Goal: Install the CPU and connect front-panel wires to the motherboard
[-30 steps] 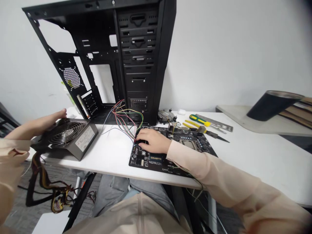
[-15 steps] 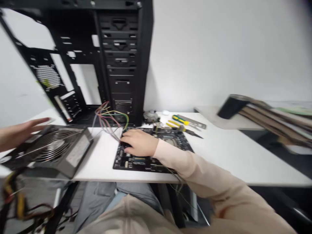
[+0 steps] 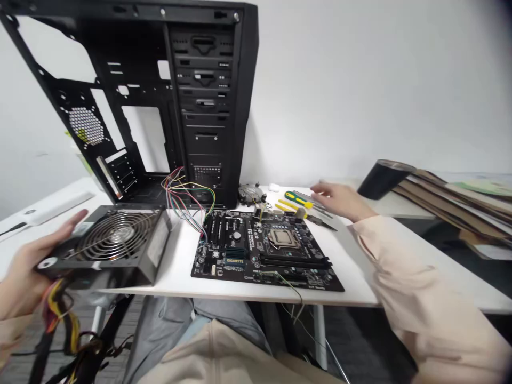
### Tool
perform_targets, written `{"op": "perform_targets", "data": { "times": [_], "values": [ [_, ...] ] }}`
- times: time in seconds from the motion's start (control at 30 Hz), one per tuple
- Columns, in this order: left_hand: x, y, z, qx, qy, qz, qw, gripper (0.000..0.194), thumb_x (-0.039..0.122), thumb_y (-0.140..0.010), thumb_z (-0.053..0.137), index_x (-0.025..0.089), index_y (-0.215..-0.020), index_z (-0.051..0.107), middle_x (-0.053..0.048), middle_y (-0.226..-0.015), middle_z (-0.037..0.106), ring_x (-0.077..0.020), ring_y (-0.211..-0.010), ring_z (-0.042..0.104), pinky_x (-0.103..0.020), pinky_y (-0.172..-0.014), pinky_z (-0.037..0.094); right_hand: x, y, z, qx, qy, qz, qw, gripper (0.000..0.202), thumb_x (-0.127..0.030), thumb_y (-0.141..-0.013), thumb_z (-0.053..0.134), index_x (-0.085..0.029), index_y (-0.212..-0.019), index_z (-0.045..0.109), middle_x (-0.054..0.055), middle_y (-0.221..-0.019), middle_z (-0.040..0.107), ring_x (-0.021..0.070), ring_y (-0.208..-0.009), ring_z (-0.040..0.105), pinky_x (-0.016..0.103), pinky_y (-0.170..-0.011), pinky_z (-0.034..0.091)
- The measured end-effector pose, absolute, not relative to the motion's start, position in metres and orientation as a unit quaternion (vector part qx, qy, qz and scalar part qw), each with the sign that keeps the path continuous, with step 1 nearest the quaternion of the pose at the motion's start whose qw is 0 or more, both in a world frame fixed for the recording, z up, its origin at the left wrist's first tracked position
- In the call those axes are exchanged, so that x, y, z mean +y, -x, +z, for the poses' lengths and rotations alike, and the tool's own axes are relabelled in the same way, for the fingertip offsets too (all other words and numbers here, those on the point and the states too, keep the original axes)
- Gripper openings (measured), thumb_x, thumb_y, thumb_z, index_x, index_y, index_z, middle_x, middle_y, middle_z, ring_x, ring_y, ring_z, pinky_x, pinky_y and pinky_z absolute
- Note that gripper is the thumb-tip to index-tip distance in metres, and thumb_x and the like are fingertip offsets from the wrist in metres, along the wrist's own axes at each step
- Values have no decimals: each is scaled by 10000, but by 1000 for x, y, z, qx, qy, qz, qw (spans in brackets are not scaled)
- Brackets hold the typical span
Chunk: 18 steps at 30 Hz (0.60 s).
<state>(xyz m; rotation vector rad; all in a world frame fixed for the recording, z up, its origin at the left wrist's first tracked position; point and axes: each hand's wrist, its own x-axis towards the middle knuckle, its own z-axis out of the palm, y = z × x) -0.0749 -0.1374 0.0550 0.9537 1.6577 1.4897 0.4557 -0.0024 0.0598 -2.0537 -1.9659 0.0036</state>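
Note:
My left hand (image 3: 34, 258) grips the left end of a power supply (image 3: 152, 253) with a round fan grille, at the table's front left. Its thumb and fingers lie along the casing's edge. My right hand (image 3: 338, 200), fingers stretched and holding nothing, hovers at the back beside a green-and-yellow screwdriver (image 3: 298, 199), yellow-handled pliers (image 3: 290, 207) and a flat metal plate (image 3: 320, 204). A black motherboard (image 3: 240, 269) with a bare processor (image 3: 282, 238) lies flat between my hands. Thin coloured wires (image 3: 186, 194) run from the case to its left edge.
An open black computer case (image 3: 244, 106) stands at the back left. Power cables (image 3: 66, 325) hang over the front edge. A white power strip (image 3: 60, 208) lies far left. Right of the table are a black cylinder (image 3: 382, 181) and stacked cardboard (image 3: 432, 200).
My right hand has left the motherboard's wire end and moved right to the tools. My left hand has closed on the power supply, which has shifted right.

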Motion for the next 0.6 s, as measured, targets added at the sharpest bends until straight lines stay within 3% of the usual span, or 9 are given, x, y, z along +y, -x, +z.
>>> {"op": "perform_targets", "data": {
  "times": [0.07, 0.17, 0.33, 0.5, 0.6],
  "values": [
    [-140, 63, 54, 633, -355, 566, 392, 725, 406, -656, 692, 256, -1342, 511, -19, -1022, 728, -307, -836, 702, -379, -616, 618, 17, -464, 38, -685, 717, 13, 127, 387, -286, -806, 509, -125, -1125, 658, 133, -1063, 695, 253, -944, 650, 357, -853, 476],
    [-145, 45, 54, 588, -299, 578, 480, 746, 569, -714, 620, 288, -1383, 445, -31, -881, 745, -295, -677, 703, -409, -561, 603, 36, -466, 15, -685, 721, 18, 106, 428, -210, -739, 549, -105, -1141, 655, 161, -1029, 700, 277, -915, 654, 361, -808, 474],
    [-142, 31, 47, 563, -293, 586, 504, 723, 624, -769, 536, 251, -1380, 433, -32, -742, 711, -248, -566, 674, -366, -538, 588, 42, -466, 6, -683, 723, 5, 105, 477, -132, -689, 572, -83, -1159, 639, 186, -1044, 691, 283, -935, 633, 347, -800, 449],
    [-132, 29, 39, 567, -271, 599, 496, 623, 557, -794, 492, 220, -1318, 494, -46, -762, 685, -229, -492, 637, -395, -543, 584, 29, -457, 45, -675, 720, -49, 152, 466, -126, -760, 525, -52, -1215, 596, 245, -1061, 665, 291, -948, 612, 373, -783, 420],
    [-130, 26, 40, 561, -270, 598, 504, 542, 501, -834, 453, 219, -1294, 506, -33, -718, 661, -217, -478, 630, -383, -515, 582, 18, -438, 90, -652, 714, -122, 222, 495, -135, -828, 472, -16, -1308, 496, 296, -1203, 570, 308, -1122, 535, 415, -900, 373]
  ]
}}
